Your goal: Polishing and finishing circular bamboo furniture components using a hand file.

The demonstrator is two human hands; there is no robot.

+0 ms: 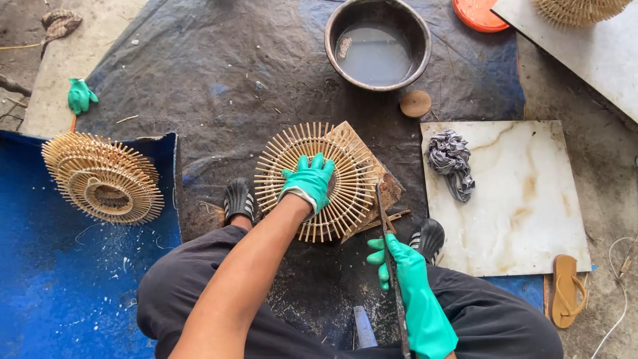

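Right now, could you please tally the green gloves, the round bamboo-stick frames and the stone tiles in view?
Green gloves: 3, on the left hand, on the right hand, and a spare glove.
Round bamboo-stick frames: 3, a pressed frame, a stack, a corner frame.
Stone tiles: 2, a near tile, a far tile.
Total: 8

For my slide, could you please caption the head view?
Gloved left hand steadies a round cane frame; right hand holds a blade.

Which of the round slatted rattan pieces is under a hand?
The round rattan frame at centre, lying on a wooden board: the gloved left hand presses on it. The stacked frames at left and the one top right lie untouched.
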